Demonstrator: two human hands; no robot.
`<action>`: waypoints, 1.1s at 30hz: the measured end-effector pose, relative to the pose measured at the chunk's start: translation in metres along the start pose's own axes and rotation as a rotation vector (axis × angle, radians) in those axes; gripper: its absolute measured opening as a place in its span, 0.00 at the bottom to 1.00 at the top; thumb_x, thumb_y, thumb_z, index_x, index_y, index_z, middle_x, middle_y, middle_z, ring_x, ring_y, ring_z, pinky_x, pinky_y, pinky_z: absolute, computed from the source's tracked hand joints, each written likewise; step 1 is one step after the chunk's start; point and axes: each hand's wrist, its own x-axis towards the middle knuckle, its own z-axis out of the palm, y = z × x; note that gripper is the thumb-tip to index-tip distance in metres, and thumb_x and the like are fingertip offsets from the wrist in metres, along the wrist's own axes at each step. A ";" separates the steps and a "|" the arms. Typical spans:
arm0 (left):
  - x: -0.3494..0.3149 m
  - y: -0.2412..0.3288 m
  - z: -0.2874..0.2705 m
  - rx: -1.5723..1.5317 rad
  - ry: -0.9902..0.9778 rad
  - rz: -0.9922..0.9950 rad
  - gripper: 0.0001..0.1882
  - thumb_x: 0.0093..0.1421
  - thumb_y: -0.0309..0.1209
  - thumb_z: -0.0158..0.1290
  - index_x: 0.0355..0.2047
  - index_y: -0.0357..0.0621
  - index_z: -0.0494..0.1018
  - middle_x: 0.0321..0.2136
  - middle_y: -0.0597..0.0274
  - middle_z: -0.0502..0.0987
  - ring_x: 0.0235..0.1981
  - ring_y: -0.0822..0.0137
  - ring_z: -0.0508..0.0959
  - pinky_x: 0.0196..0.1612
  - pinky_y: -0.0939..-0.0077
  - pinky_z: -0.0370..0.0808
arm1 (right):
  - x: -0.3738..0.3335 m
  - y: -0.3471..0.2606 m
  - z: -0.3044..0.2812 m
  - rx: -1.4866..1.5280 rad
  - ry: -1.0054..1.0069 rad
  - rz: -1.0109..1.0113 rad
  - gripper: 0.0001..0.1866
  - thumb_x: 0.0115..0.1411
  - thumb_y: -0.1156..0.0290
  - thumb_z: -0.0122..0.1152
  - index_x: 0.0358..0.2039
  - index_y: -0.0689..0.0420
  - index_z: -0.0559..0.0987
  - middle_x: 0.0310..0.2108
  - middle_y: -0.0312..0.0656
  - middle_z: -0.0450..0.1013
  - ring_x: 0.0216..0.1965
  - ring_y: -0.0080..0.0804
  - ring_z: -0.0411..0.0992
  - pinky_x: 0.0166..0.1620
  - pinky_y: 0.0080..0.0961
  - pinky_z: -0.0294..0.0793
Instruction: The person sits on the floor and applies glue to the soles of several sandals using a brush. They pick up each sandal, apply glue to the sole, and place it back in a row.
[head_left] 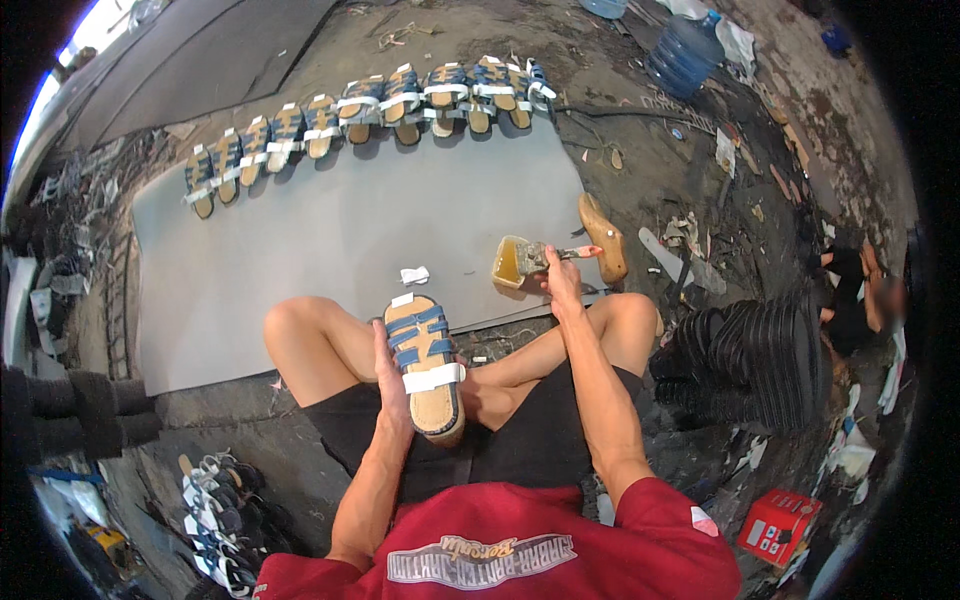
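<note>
My left hand [388,380] is wrapped round the side of a sandal [419,341] with blue straps, a tan footbed and a white strip across its heel end. It is held above my lap, footbed facing up. In my right hand [563,284] is a paintbrush [533,258] with a worn, caked head and a reddish handle end. The brush head is at the right rim of a small square tub [496,270] holding an amber, glue-like liquid. Whether the bristles touch the liquid I cannot tell.
Similar blue sandals [288,128] line the far edge of a grey sheet [300,220]. A small white piece [414,275] lies on it. Right of the tub is a wooden shoe last [603,238]. Black soles [745,360] are stacked at right, more sandals [215,515] lower left. Another person [855,290] sits far right.
</note>
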 end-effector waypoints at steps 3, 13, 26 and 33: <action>0.003 -0.002 0.001 0.018 0.078 0.032 0.44 0.66 0.72 0.37 0.50 0.40 0.75 0.34 0.51 0.82 0.31 0.53 0.85 0.34 0.57 0.87 | 0.011 0.004 -0.001 0.073 -0.020 0.046 0.25 0.69 0.48 0.59 0.53 0.57 0.75 0.48 0.45 0.75 0.43 0.36 0.75 0.39 0.35 0.76; 0.001 0.003 0.000 0.107 0.070 0.055 0.44 0.67 0.72 0.36 0.53 0.41 0.74 0.38 0.55 0.82 0.34 0.59 0.86 0.36 0.59 0.88 | 0.029 -0.009 -0.012 0.420 -0.323 0.366 0.24 0.74 0.50 0.47 0.60 0.54 0.71 0.58 0.44 0.72 0.61 0.49 0.70 0.62 0.70 0.65; 0.143 0.019 0.001 0.168 -0.111 0.060 0.38 0.68 0.64 0.40 0.56 0.40 0.70 0.38 0.46 0.82 0.38 0.52 0.85 0.32 0.57 0.88 | 0.038 -0.009 -0.001 0.293 -0.311 0.285 0.20 0.74 0.50 0.48 0.53 0.51 0.77 0.54 0.40 0.77 0.56 0.39 0.73 0.56 0.49 0.72; 0.191 -0.010 -0.011 0.153 0.045 -0.042 0.33 0.68 0.59 0.43 0.50 0.40 0.75 0.39 0.52 0.83 0.37 0.55 0.84 0.42 0.58 0.85 | 0.029 -0.011 -0.003 0.283 -0.383 0.315 0.24 0.74 0.50 0.46 0.58 0.54 0.76 0.59 0.42 0.76 0.63 0.42 0.69 0.68 0.59 0.57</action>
